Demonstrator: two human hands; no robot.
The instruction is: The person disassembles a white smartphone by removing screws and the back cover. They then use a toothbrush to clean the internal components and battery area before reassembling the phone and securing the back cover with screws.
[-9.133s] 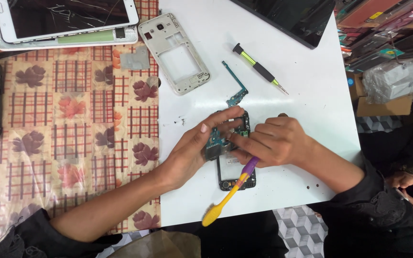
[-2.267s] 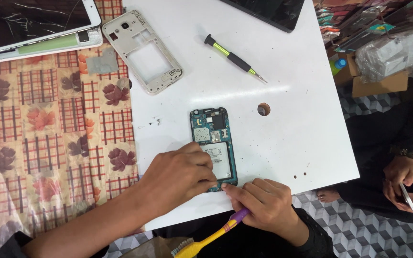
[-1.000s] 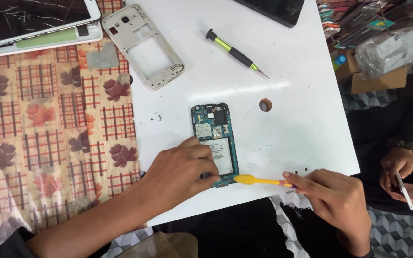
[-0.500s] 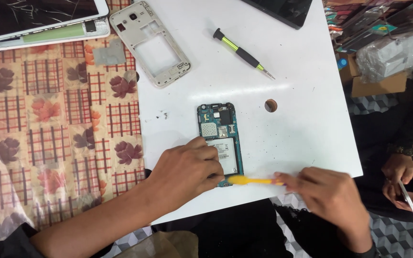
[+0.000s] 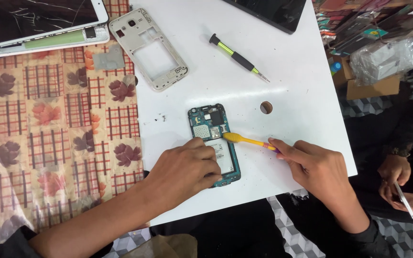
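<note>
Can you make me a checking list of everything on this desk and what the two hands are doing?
Surface: white table with a round hole, beside a flowered checked cloth.
Job's things: opened phone, circuit side up; yellow brush, head on the phone.
Clutter: phone frame, screwdriver, cracked tablet, dark device.
Hands: left hand rests on the phone; right hand has a grip on the brush.
Cables: nothing seen.
Surroundings: boxes and bags; another person's hands.
</note>
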